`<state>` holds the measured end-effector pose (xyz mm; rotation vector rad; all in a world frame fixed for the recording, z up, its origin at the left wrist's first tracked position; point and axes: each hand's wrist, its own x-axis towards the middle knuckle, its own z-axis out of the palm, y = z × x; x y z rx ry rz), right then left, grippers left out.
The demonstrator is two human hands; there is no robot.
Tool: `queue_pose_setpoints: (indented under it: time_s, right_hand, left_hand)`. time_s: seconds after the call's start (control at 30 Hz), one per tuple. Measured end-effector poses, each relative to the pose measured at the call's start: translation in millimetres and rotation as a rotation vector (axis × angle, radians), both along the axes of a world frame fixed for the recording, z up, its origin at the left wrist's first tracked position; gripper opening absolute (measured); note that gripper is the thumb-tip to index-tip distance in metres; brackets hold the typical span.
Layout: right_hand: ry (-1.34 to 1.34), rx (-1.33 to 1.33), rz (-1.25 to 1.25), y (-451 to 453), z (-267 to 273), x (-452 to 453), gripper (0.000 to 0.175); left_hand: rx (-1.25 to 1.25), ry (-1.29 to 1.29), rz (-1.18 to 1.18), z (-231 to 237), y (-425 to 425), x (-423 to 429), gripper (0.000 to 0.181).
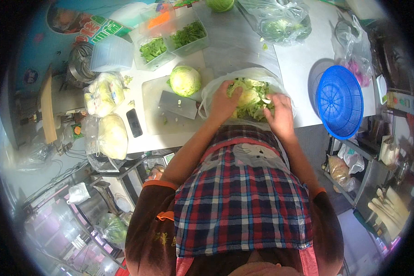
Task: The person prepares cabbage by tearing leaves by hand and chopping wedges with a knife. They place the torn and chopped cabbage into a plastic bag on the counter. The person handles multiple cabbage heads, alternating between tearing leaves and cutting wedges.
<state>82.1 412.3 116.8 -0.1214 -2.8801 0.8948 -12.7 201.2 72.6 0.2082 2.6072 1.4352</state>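
Note:
Leafy lettuce (250, 98) lies in an open clear plastic bag (279, 81) at the table's front edge. My left hand (225, 101) curls over the left side of the leaves, thumb on top, gripping them. With bent fingers my right hand (280, 114) touches the right side, a pale leaf piece at its fingertips; whether it grips is unclear. Left of the bag, a cleaver (177, 104) rests flat on a white cutting board (151, 119), its handle partly under the bag's edge. Behind the cleaver sits a round green head of lettuce or cabbage (185, 81).
A blue plastic basket (341, 100) overhangs the table's right edge. Bagged vegetables (113, 136) and a phone (134, 123) lie at left. Behind stand stacked clear containers (112, 53), tubs of greens (189, 41) and shredded carrot (158, 20), and a bagged green vegetable (284, 29).

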Motion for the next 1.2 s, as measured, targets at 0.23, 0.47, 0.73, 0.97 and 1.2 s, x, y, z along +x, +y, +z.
queue_pose_setpoints:
  time_s: [0.23, 0.47, 0.73, 0.97, 1.2]
  right_hand:
    - [0.029, 0.002, 0.235, -25, 15, -19, 0.053]
    - [0.033, -0.135, 0.182, -23, 0, -19, 0.031]
    - [0.012, -0.679, -0.221, -16, -23, -9, 0.016]
    - [-0.039, -0.171, -0.152, 3, -19, -5, 0.026]
    - [-0.482, -0.654, -0.18, -26, 14, -23, 0.058]
  left_hand:
    - [0.007, -0.133, -0.098, 21, 5, 5, 0.053]
    - [0.082, -0.193, -0.092, 15, 4, 2, 0.051]
    - [0.081, -0.115, -0.017, 0, -1, 3, 0.048]
    - [0.062, -0.104, -0.001, 13, -16, -3, 0.047]
    - [0.274, -0.324, -0.155, 36, -12, 0, 0.047]
